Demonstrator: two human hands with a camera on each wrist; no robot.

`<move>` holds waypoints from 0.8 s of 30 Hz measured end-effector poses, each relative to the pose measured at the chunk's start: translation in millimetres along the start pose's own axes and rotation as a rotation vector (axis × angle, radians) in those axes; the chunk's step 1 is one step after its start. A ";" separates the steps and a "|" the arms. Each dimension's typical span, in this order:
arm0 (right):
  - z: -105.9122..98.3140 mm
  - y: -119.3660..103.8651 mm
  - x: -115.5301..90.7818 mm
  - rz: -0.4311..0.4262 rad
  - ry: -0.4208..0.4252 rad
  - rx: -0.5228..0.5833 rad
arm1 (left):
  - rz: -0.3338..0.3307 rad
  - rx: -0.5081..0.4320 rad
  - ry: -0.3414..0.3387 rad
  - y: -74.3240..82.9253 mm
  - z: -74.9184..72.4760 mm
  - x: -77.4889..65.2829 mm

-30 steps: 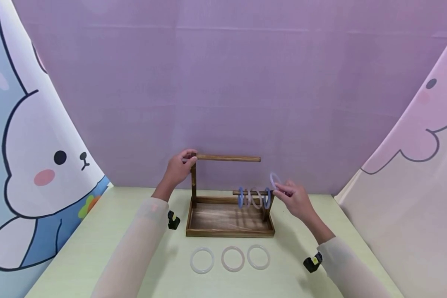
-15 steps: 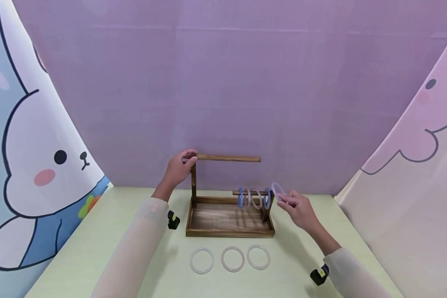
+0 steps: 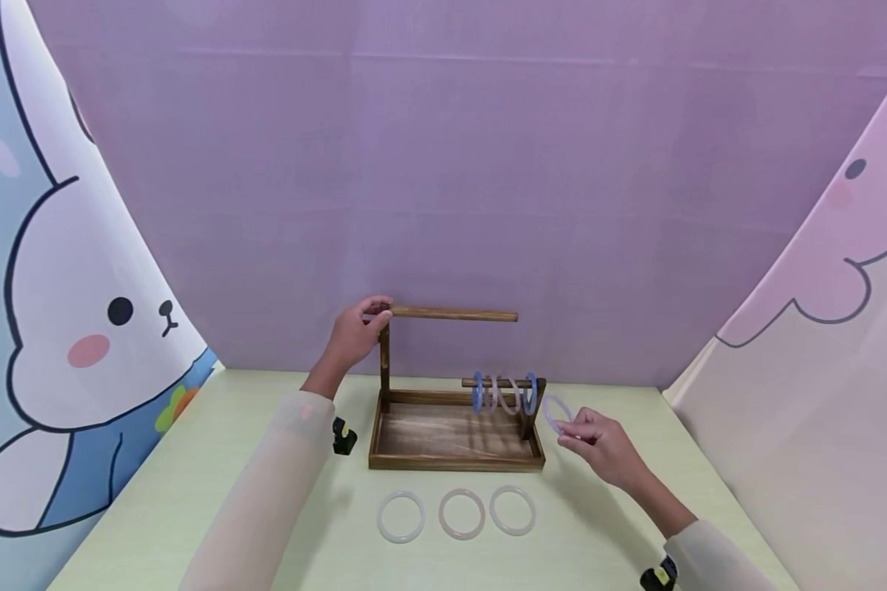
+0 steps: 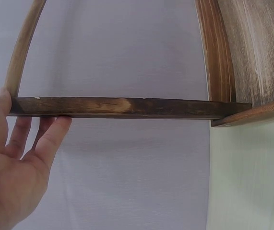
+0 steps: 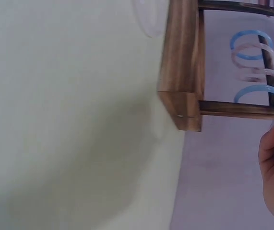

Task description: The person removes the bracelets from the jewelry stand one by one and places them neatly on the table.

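Observation:
A brown wooden jewelry rack (image 3: 457, 464) stands on the table, with a tray base and two bars at different heights. My left hand (image 3: 351, 336) grips the top of its left post, thumb and fingers on opposite sides in the left wrist view. Between the right hand's (image 3: 608, 450) thumb and fingers is a pale purple bangle (image 3: 545, 408), tilted, just right of the lower bar's post. On the lower bar (image 3: 468, 382) hang a blue bangle (image 3: 477, 394) at each end and paler pinkish ones between them. The upper bar (image 3: 454, 313) carries no bangle.
Three pale bangles lie flat in a row before the rack: a whitish left one (image 3: 379, 517), a pinkish middle one (image 3: 442, 515) and a whitish right one (image 3: 492, 510). A purple cloth (image 3: 443, 180) hangs behind the light green table (image 3: 266, 460).
My right hand has moved down and toward me with the pale purple bangle, from above the lower bar's end to beside its post. The left hand and rack have stayed still.

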State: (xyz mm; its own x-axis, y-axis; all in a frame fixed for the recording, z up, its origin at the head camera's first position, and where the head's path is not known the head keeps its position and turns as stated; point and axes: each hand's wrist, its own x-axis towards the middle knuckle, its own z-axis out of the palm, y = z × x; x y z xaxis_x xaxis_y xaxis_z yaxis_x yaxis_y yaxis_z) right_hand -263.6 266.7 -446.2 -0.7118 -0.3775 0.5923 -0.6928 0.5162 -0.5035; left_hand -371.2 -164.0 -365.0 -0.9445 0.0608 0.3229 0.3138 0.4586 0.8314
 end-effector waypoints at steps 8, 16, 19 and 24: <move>3.1 23.3 -28.8 -0.020 -0.107 0.056 | -0.006 0.000 -0.003 -0.4 0.7 1.1; 7.1 30.6 -50.1 -0.041 -0.214 0.132 | 0.007 0.033 0.002 0.0 -1.8 1.8; 6.8 33.1 -55.7 -0.057 -0.250 0.136 | 0.008 0.033 0.004 0.8 -1.0 2.2; 5.0 36.4 -65.3 -0.035 -0.326 0.153 | 0.003 0.022 0.003 0.6 0.8 1.7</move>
State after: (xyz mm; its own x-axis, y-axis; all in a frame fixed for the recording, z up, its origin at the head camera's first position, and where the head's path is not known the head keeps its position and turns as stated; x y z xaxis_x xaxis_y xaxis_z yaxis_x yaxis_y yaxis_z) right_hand -242.9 306.3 -506.3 -0.6695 -0.6309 0.3921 -0.7095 0.3867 -0.5892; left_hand -372.7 -163.0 -364.3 -0.9433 0.0599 0.3264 0.3142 0.4775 0.8205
